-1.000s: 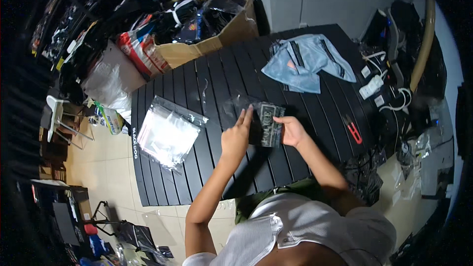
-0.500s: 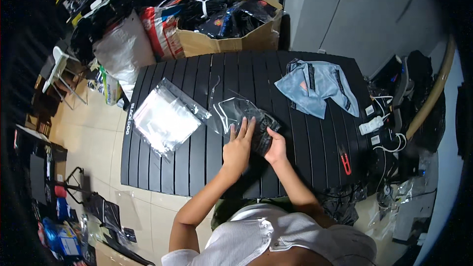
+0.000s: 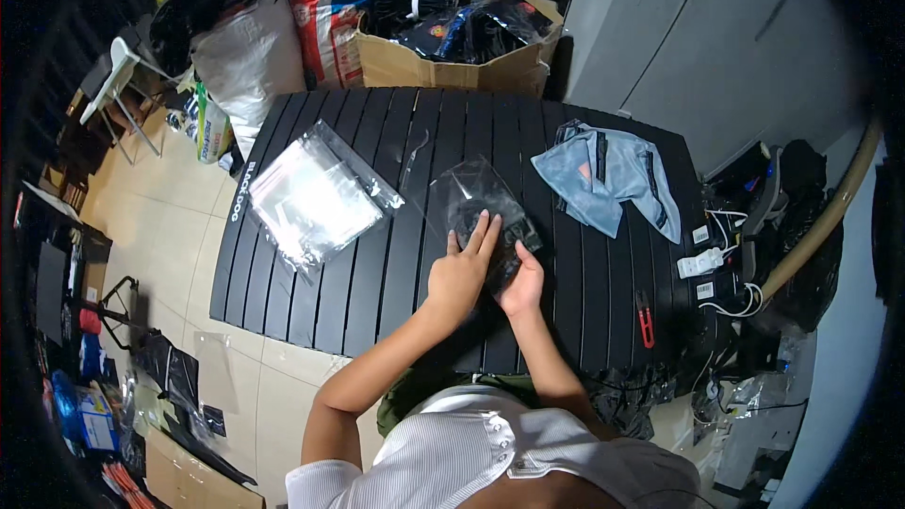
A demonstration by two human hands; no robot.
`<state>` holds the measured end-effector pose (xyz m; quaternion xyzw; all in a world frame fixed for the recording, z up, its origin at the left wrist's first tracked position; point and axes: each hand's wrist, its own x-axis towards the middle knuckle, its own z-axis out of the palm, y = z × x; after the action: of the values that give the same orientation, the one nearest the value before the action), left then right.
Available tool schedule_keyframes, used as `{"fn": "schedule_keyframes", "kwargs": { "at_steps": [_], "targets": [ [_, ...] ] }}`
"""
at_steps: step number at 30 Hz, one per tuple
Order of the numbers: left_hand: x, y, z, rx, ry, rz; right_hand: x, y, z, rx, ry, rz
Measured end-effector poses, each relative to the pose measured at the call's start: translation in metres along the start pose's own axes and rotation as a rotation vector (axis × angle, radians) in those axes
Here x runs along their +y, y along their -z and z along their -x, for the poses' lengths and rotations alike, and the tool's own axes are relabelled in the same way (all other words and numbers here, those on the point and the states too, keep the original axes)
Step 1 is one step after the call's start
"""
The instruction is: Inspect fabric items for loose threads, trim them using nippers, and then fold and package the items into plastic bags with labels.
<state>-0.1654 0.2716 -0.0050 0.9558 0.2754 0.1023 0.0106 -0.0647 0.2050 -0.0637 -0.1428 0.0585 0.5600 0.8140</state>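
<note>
In the middle of the table lies a clear plastic bag (image 3: 474, 185), partly filled with a dark folded item (image 3: 516, 226) that looks like fabric. My left hand (image 3: 459, 270) rests on top of it, fingers stretched out and pressing flat. At the bag's right edge my right hand (image 3: 523, 286) grips it, thumb above and the other fingers out of sight beneath. To the left sits a shiny stack of clear bags (image 3: 316, 200). A blue-grey piece of fabric (image 3: 617, 174) with dark strips lies crumpled at the far right.
Red-handled thread snips (image 3: 646, 322) lie on the slatted black table (image 3: 377, 320) near its right edge. Beyond that edge are a white power strip (image 3: 699, 264) and cables. Behind the table stand a cardboard box (image 3: 452, 75) of dark packages and a white sack (image 3: 250, 66).
The view has shifted slightly. My left hand still lies flat on the bag, and the bag's far end looks smoother and more spread out. My right hand keeps hold of the edge.
</note>
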Motion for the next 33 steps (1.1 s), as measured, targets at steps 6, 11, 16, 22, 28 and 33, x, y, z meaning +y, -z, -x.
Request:
{"fn": "schedule_keyframes", "kwargs": {
  "at_steps": [6, 11, 16, 22, 28, 33],
  "targets": [
    [0.0, 0.005, 0.005, -0.071, 0.025, -0.017, 0.006, -0.023, 0.014, 0.021, -0.019, 0.256],
    [0.0, 0.004, 0.007, -0.078, -0.02, -0.007, 0.005, -0.028, 0.019, 0.096, -0.051, 0.258],
    [0.004, 0.008, 0.008, -0.059, -0.072, 0.027, 0.002, -0.023, 0.022, 0.111, 0.005, 0.152],
    [0.003, 0.019, 0.012, -0.021, -0.106, 0.032, 0.001, -0.018, 0.027, 0.108, -0.084, 0.07],
    [0.002, 0.024, 0.016, -0.022, -0.109, -0.041, 0.009, -0.032, 0.031, 0.115, -0.097, 0.123],
    [0.013, 0.01, 0.02, -0.027, -0.126, -0.01, 0.014, -0.004, 0.019, 0.224, -0.135, 0.132]
  ]
}}
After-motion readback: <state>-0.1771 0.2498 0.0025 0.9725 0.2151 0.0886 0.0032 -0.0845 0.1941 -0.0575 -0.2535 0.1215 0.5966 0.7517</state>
